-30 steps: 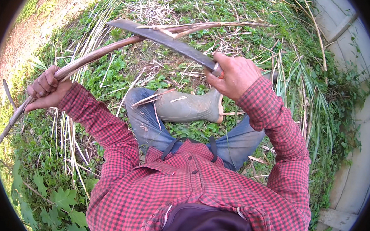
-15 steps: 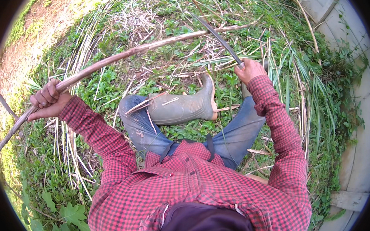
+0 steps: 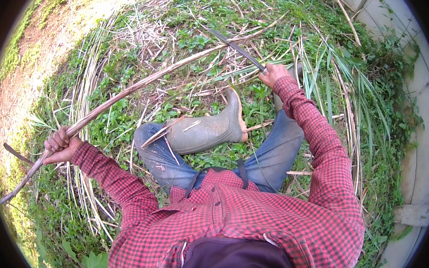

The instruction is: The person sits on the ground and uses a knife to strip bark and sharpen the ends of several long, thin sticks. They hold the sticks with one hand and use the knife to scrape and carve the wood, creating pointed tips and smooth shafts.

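Observation:
My left hand [image 3: 61, 146] is closed round a long, slightly bent wooden stick [image 3: 144, 82] near its lower left end. The stick slants up across the view to the far middle. In my right hand [image 3: 275, 75] is the handle of a machete [image 3: 248, 54], its narrow dark blade pointing far left. The blade crosses the stick near its far end; whether the edge bites into the wood I cannot tell. A dark, curved flat piece [image 3: 17, 153] juts out beside my left hand; what it belongs to is unclear.
My bent legs in jeans [image 3: 162, 155] frame a muddy green rubber boot [image 3: 202, 132] on my foot. Pale split strips [image 3: 158, 133] lie over my knee. Bundles of dry stalks [image 3: 83, 88] lie left, long green leaves [image 3: 358, 83] right. A pale panelled wall [image 3: 421, 130] borders the right side.
My left hand has come down and nearer with the stick. My right hand has shifted left with the machete, and the blade still crosses the stick. The whole view has shifted slightly.

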Demonstrator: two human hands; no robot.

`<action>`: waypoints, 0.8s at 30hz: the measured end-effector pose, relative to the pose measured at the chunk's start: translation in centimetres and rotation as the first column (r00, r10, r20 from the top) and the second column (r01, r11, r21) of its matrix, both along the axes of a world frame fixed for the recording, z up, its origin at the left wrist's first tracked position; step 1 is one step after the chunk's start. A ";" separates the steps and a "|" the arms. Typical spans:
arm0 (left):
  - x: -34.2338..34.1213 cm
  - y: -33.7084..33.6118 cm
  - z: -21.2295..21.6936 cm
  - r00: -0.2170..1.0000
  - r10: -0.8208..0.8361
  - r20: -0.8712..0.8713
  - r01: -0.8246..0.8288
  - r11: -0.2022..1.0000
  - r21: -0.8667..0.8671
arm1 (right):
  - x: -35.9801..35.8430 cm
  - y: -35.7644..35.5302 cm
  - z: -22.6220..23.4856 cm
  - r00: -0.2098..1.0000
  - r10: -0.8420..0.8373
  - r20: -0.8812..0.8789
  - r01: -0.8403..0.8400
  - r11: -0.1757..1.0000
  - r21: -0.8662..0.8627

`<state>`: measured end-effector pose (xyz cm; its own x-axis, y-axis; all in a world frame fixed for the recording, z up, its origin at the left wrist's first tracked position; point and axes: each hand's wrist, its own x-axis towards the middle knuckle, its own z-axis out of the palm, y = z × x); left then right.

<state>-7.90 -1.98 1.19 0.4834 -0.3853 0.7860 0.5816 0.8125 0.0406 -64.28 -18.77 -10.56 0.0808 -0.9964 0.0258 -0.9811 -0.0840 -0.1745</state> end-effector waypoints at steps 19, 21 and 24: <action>10.7 3.6 -3.6 0.759 0.577 -0.301 -0.308 0.726 0.614 | -2.9 -8.2 -6.9 0.997 -0.060 -0.043 0.061 0.998 0.032; 12.5 4.8 -4.8 0.683 0.664 -0.305 -0.319 0.646 0.693 | -3.2 -10.1 -5.9 0.931 -0.359 0.066 0.336 0.914 0.227; 13.6 5.4 -7.6 0.596 0.729 -0.337 -0.296 0.590 0.751 | -3.4 -9.4 -5.2 0.980 -0.200 0.017 0.198 0.977 0.079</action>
<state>5.74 3.43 -6.39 0.9889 -0.1487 -0.0064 0.1365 0.8890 0.4372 -67.68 -28.21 -15.78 -0.1188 -0.9916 -0.0519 -0.9721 0.1268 -0.1972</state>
